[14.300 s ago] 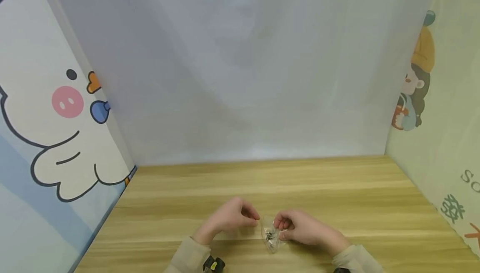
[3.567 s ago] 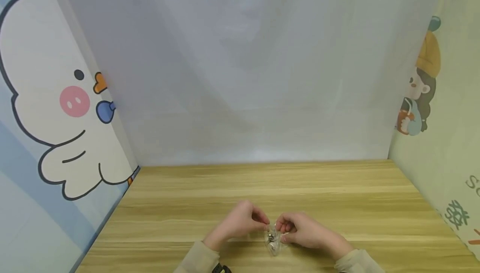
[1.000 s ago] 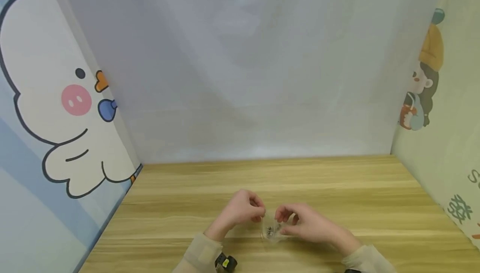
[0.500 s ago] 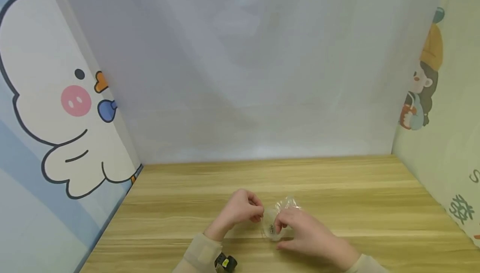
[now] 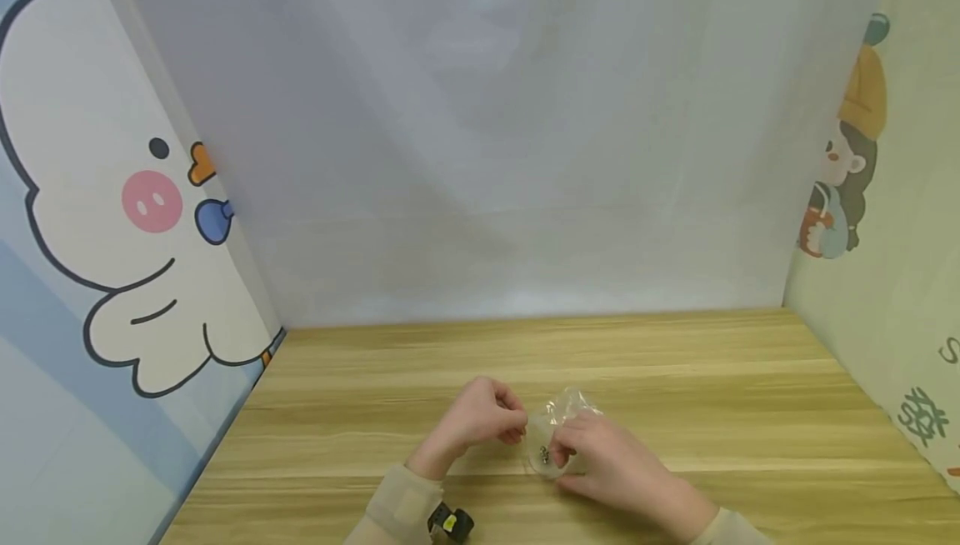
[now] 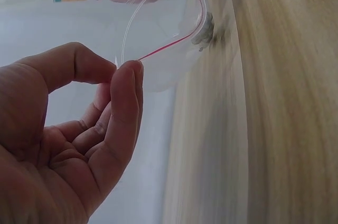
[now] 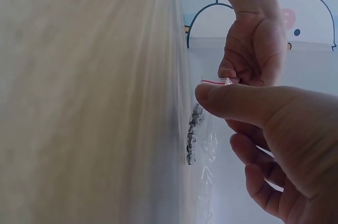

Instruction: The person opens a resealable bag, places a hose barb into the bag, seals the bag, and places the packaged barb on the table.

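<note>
A clear zip-lock bag [image 5: 542,437] is held between both hands over the table. Its red zip line shows in the left wrist view, and the mouth bows apart there. My left hand [image 5: 483,418] pinches one edge of the bag [image 6: 163,71] between thumb and fingertip. My right hand [image 5: 611,466] grips the other side, its thumb [image 7: 227,100] lying over the red-striped edge. Small silvery metal pieces [image 5: 545,454] sit clustered low in the bag; their exact kind is too small to tell. Crinkled clear film [image 5: 572,403] sticks out beyond the right hand's knuckles.
The wood-grain table [image 5: 360,378] runs back to a pale grey curtain [image 5: 480,153]. Cartoon-printed panels stand at the left [image 5: 75,153] and right [image 5: 885,295]. A black wrist device [image 5: 452,522] is strapped by the left sleeve.
Over the last second the right hand has turned and come nearer, and crinkled film has appeared beyond it. The left hand has hardly moved. Earlier the bag hung lower and narrower between the hands.
</note>
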The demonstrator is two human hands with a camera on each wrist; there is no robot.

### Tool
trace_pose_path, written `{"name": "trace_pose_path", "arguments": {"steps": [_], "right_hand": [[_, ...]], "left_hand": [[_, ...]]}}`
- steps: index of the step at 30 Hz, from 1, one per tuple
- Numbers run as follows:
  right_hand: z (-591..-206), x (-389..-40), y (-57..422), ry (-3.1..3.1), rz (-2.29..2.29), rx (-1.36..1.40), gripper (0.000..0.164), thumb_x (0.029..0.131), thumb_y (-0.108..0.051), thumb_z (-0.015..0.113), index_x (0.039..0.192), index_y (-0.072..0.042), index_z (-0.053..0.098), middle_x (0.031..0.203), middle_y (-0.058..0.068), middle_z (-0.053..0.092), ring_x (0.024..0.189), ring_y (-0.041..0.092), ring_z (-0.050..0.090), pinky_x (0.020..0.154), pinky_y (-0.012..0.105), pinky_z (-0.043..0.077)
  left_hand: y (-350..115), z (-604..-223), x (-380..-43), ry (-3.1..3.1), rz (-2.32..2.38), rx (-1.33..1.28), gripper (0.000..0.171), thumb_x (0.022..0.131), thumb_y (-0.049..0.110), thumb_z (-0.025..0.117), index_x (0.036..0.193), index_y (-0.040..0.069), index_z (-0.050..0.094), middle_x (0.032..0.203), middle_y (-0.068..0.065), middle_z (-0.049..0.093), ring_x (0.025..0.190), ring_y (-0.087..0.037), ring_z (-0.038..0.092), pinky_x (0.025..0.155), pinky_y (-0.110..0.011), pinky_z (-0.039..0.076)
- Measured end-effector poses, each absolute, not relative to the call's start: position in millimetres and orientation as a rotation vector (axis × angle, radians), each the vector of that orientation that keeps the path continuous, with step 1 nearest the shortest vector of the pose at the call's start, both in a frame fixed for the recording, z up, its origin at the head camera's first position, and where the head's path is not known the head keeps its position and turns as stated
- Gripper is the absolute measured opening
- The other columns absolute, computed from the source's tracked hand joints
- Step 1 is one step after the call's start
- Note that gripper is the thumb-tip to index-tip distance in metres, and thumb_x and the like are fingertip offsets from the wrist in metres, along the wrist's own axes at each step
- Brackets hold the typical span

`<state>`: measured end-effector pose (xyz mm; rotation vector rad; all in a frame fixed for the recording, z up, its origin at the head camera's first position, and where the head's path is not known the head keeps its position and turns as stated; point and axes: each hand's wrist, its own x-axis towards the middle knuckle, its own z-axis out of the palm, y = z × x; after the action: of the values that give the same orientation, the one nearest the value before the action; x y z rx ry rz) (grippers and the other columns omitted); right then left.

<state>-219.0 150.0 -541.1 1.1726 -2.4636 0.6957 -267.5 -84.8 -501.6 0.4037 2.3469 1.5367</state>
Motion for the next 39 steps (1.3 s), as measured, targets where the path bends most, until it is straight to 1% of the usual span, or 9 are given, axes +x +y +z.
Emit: {"name": "trace_pose_path", "arguments": {"steps": [5, 13, 18, 23, 26, 28, 33, 35, 39], "right_hand": [[-540, -219, 148, -2.456, 0.668, 1.165, 0.042, 0.071, -0.015, 0.096, 0.088, -0.027, 0.059, 0.086, -0.020, 0.057, 0.083, 0.000, 0.051, 0.076, 0.025, 0.051], [-536, -220, 149, -2.408, 0.685, 1.150, 0.031, 0.078, -0.006, 0.089, 0.090, -0.022, 0.065, 0.089, -0.018, 0.064, 0.087, 0.000, 0.058, 0.076, 0.023, 0.055], [-533, -221, 152, -2.353, 0.680, 1.157, 0.032, 0.077, -0.004, 0.089, 0.093, -0.020, 0.066, 0.089, -0.016, 0.066, 0.085, -0.001, 0.059, 0.076, 0.025, 0.056], [-529, -222, 157, -2.293, 0.747, 1.172, 0.032, 0.079, 0.000, 0.087, 0.099, -0.017, 0.069, 0.092, -0.012, 0.070, 0.086, 0.001, 0.061, 0.076, 0.026, 0.056], [-526, -222, 161, -2.266, 0.833, 1.150, 0.035, 0.082, 0.004, 0.087, 0.107, -0.015, 0.071, 0.098, -0.012, 0.072, 0.088, 0.002, 0.062, 0.078, 0.028, 0.057], [-524, -222, 165, -2.230, 0.888, 1.131, 0.039, 0.081, 0.007, 0.086, 0.110, -0.014, 0.071, 0.101, -0.010, 0.073, 0.089, 0.003, 0.064, 0.079, 0.029, 0.058], [-517, -224, 169, -2.147, 0.997, 1.018, 0.040, 0.080, 0.012, 0.085, 0.108, -0.015, 0.073, 0.099, -0.006, 0.074, 0.086, 0.006, 0.067, 0.076, 0.029, 0.059], [-514, -224, 170, -2.154, 1.041, 0.932, 0.038, 0.081, 0.011, 0.085, 0.105, -0.016, 0.073, 0.097, -0.008, 0.074, 0.085, 0.005, 0.066, 0.073, 0.029, 0.057], [-510, -223, 171, -2.188, 1.132, 0.776, 0.032, 0.086, 0.006, 0.084, 0.103, -0.020, 0.074, 0.096, -0.014, 0.072, 0.084, 0.004, 0.064, 0.073, 0.028, 0.056]], "left_hand": [[-87, -502, -268, 2.339, 1.528, 0.401, 0.005, 0.085, -0.003, 0.068, 0.082, -0.001, 0.071, 0.071, -0.009, 0.072, 0.060, -0.015, 0.069, 0.062, -0.032, 0.063], [-94, -500, -272, 2.341, 1.516, 0.400, 0.005, 0.086, -0.001, 0.069, 0.085, -0.003, 0.073, 0.073, -0.010, 0.074, 0.062, -0.018, 0.071, 0.063, -0.035, 0.064], [-100, -494, -273, 2.313, 1.501, 0.419, 0.006, 0.086, -0.001, 0.069, 0.088, -0.004, 0.073, 0.074, -0.009, 0.073, 0.063, -0.018, 0.071, 0.065, -0.036, 0.064], [-107, -490, -274, 2.338, 1.451, 0.501, 0.008, 0.086, 0.003, 0.071, 0.090, -0.001, 0.075, 0.077, -0.005, 0.070, 0.063, -0.015, 0.065, 0.063, -0.031, 0.060], [-111, -489, -276, 2.352, 1.424, 0.555, 0.010, 0.089, 0.009, 0.074, 0.094, 0.001, 0.076, 0.084, -0.003, 0.070, 0.073, -0.016, 0.064, 0.071, -0.037, 0.060], [-112, -489, -277, 2.341, 1.432, 0.593, 0.010, 0.092, 0.012, 0.074, 0.095, 0.003, 0.076, 0.095, -0.002, 0.074, 0.084, -0.017, 0.066, 0.079, -0.039, 0.059], [-112, -488, -278, 2.240, 1.508, 0.659, 0.011, 0.101, 0.015, 0.072, 0.097, 0.004, 0.074, 0.118, -0.007, 0.077, 0.107, -0.019, 0.070, 0.093, -0.036, 0.056], [-111, -487, -278, 2.193, 1.534, 0.677, 0.013, 0.103, 0.017, 0.071, 0.102, 0.004, 0.073, 0.118, -0.008, 0.077, 0.109, -0.020, 0.071, 0.097, -0.041, 0.057], [-109, -484, -279, 2.142, 1.557, 0.709, 0.020, 0.102, 0.018, 0.075, 0.116, 0.004, 0.072, 0.114, -0.004, 0.078, 0.108, -0.021, 0.072, 0.097, -0.041, 0.058]]}}
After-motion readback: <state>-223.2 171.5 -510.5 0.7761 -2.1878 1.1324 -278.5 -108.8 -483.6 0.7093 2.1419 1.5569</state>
